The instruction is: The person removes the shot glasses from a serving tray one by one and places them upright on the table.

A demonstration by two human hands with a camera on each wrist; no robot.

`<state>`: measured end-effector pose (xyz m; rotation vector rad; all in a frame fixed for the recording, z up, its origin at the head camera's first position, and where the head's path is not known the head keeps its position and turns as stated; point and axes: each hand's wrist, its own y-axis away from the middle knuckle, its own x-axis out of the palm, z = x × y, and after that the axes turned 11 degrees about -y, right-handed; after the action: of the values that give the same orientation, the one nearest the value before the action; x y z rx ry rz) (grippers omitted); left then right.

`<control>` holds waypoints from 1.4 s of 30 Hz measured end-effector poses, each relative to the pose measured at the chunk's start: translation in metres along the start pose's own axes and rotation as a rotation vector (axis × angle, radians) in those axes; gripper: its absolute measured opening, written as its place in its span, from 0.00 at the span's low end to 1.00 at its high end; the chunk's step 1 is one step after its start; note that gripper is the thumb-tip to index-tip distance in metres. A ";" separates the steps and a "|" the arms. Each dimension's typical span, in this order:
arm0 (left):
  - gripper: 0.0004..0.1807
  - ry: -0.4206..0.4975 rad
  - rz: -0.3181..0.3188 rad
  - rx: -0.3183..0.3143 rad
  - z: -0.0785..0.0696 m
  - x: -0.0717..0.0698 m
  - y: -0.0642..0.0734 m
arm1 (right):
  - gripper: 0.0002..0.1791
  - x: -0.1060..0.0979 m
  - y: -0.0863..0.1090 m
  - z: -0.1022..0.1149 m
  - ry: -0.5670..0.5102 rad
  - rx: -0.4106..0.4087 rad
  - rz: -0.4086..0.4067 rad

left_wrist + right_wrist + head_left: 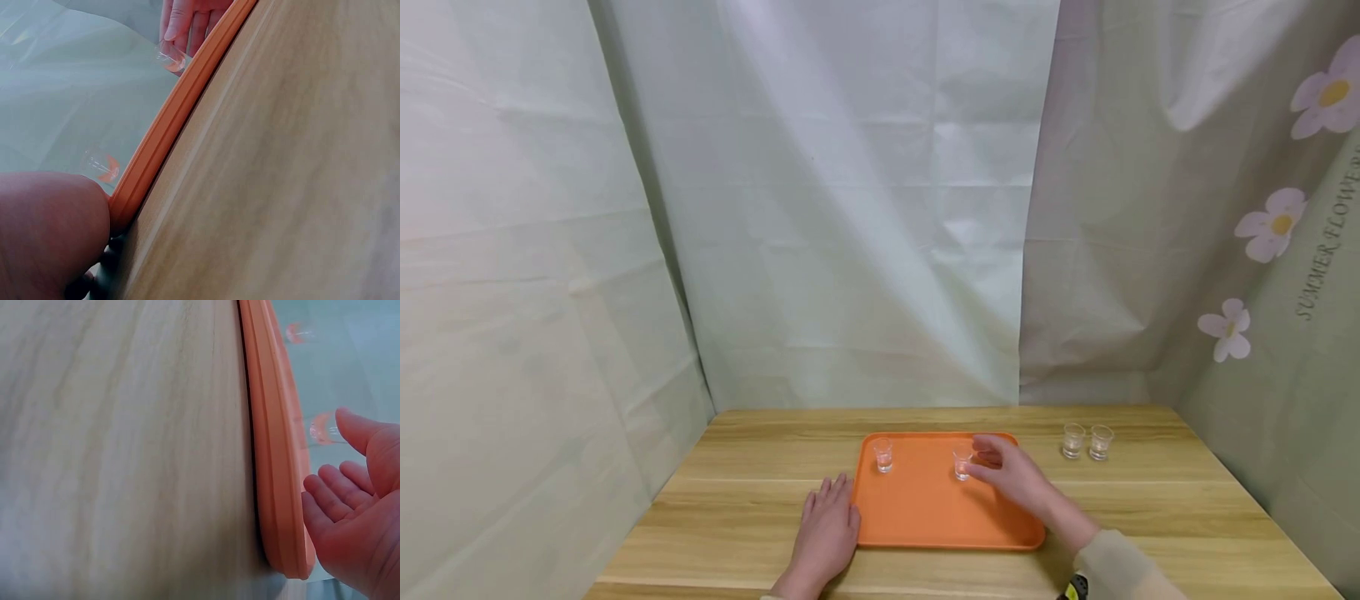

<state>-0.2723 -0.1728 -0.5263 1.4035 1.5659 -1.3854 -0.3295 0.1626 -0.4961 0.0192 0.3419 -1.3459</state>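
Observation:
An orange tray (925,521) lies on the wooden table, with two small clear shot glasses upright on it. One shot glass (883,457) stands near its back left corner, the other shot glass (962,463) farther right. Beside that second glass is my right hand (1011,475), thumb and fingers spread apart over the tray. In the right wrist view, a gap shows between the loosely bent fingers (337,494) and the thumb, with the glass just beyond the thumb tip. My left hand (825,533) rests flat against the tray's left edge, fingers extended on the table.
Two more shot glasses stand close together on the table right of the tray, a left one (1073,442) and a right one (1101,443). Pale curtains (850,250) hang behind and on both sides of the wooden table (760,467).

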 end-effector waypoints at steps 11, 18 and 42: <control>0.25 -0.007 -0.005 0.002 0.000 -0.001 -0.001 | 0.32 0.004 -0.006 0.001 0.006 0.035 -0.006; 0.25 -0.013 -0.005 0.003 0.001 -0.001 -0.003 | 0.28 0.006 -0.010 0.001 0.042 0.005 0.012; 0.25 -0.008 -0.001 0.003 0.001 0.001 -0.001 | 0.15 0.013 -0.010 -0.001 0.056 -0.010 -0.008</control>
<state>-0.2742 -0.1729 -0.5274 1.3975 1.5608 -1.3926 -0.3371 0.1480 -0.4984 0.0476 0.3961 -1.3532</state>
